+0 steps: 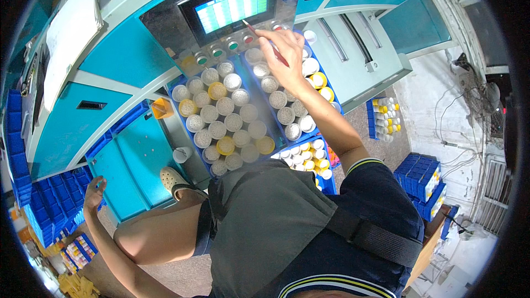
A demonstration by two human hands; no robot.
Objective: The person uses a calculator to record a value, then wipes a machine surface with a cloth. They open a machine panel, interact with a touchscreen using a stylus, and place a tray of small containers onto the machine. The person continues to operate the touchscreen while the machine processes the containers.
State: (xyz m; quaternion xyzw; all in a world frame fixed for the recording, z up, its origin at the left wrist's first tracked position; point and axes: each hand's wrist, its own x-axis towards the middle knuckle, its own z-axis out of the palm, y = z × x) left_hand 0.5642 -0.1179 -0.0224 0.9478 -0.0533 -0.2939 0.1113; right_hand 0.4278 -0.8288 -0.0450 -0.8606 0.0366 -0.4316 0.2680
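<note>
My right hand [288,55] is closed around a slim dark-red pen [282,59]. Its pale tip points at the lower edge of a lit touchscreen [234,9] on the machine's metal panel; whether it touches cannot be told. Just below the screen runs a row of round green and red push buttons [232,46]. Under my right wrist sit blue trays packed with round white and yellow cups [224,105], many filled with small pale pellets. At the far left my left hand [95,192] hangs with loosely bent, parted fingers and nothing in it, near the teal panel.
Teal and white machine cabinets [124,58] curve around the front. A blue tray of white and yellow bottles [309,160] sits by my waist. More blue crates [418,176] are stacked at the right, others [52,204] at the left. A white cup [181,155] stands near my shoe.
</note>
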